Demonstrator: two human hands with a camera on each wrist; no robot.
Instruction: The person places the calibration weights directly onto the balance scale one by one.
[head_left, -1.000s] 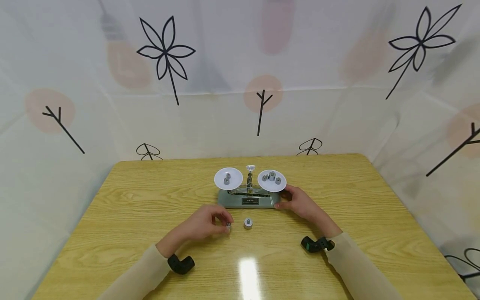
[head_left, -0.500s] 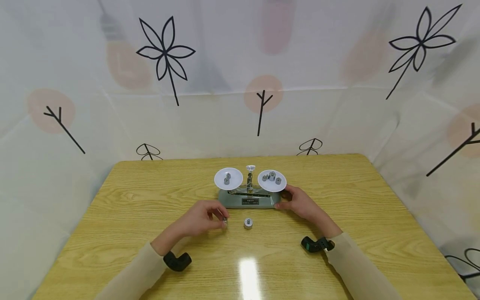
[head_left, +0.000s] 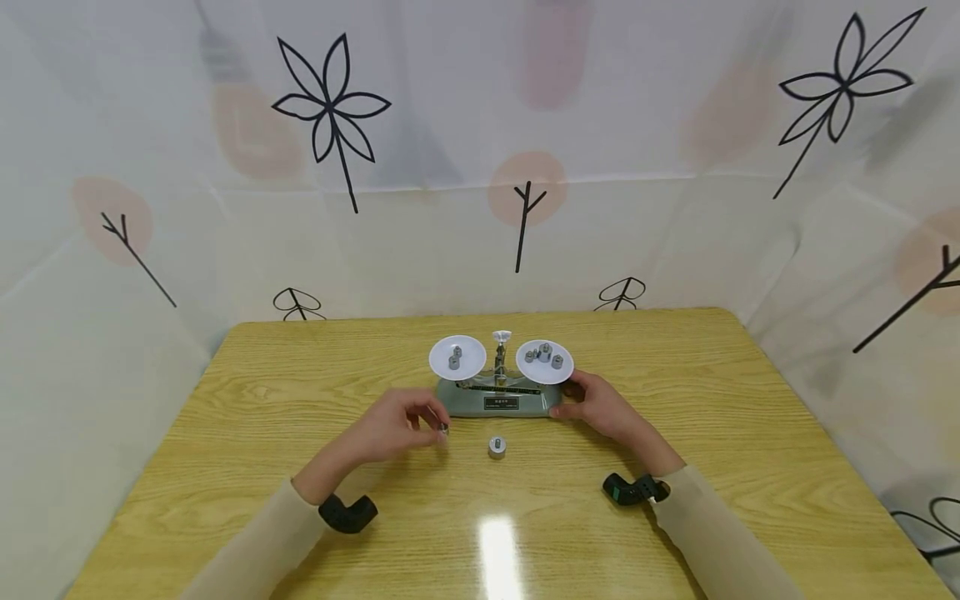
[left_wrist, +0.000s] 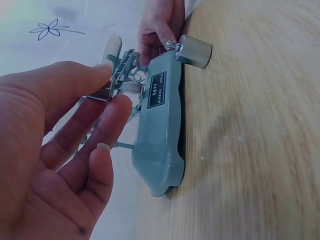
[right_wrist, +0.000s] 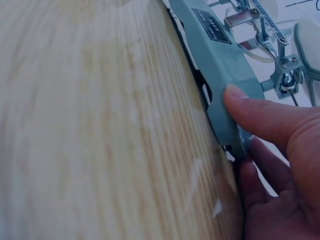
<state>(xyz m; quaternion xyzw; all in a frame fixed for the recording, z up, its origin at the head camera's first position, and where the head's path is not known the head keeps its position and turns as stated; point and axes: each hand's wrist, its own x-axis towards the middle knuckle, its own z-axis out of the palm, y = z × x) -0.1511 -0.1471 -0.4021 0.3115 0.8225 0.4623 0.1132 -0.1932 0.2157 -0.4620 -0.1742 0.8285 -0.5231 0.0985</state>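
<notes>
A green-grey balance scale (head_left: 465, 400) stands on the table. Its left white pan (head_left: 441, 354) bears two metal weights (head_left: 453, 363); several weights (head_left: 545, 353) sit on the right pan (head_left: 543, 377). My left hand (head_left: 393, 425) pinches a small metal weight (left_wrist: 103, 92) between thumb and fingertips, just in front of the base's left end and above the table. My right hand (head_left: 600, 408) grips the right end of the base, its thumb (right_wrist: 250, 107) on the front face and the other fingers partly hidden behind that end. A larger knobbed weight (head_left: 497, 448) stands in front of the scale.
The wooden table (head_left: 300, 358) reaches back to a patterned cloth (head_left: 420, 250) that hangs behind it and at both sides. A bright light reflection (head_left: 498, 550) lies on the table's near part.
My left hand has moved left and a little away from me, toward the scale's left end, with the small weight in its fingers. The right hand stays on the base.
</notes>
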